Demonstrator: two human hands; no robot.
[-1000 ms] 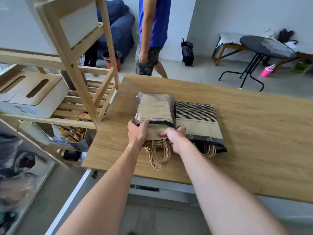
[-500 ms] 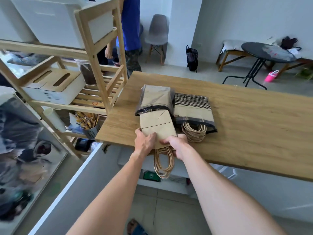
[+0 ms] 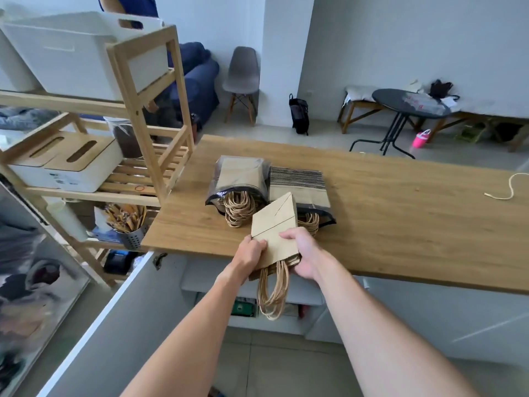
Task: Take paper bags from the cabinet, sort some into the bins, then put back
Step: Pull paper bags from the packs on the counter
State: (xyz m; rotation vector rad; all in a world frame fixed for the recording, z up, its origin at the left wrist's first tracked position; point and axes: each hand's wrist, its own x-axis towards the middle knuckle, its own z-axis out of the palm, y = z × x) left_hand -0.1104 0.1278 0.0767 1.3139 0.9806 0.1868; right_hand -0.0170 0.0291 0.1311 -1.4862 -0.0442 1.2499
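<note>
both hands, left hand (image 3: 252, 252) & right hand (image 3: 303, 253), pinched a small stack of paper bags (image 3: 276, 224); loose grip could let some slide off the table (image 3: 400, 219) edge.

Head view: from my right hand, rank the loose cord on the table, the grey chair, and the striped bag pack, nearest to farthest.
From the right hand:
1. Striped bag pack, just beyond it on the table.
2. Loose cord, far right on the table.
3. Grey chair, by the back wall.
</note>
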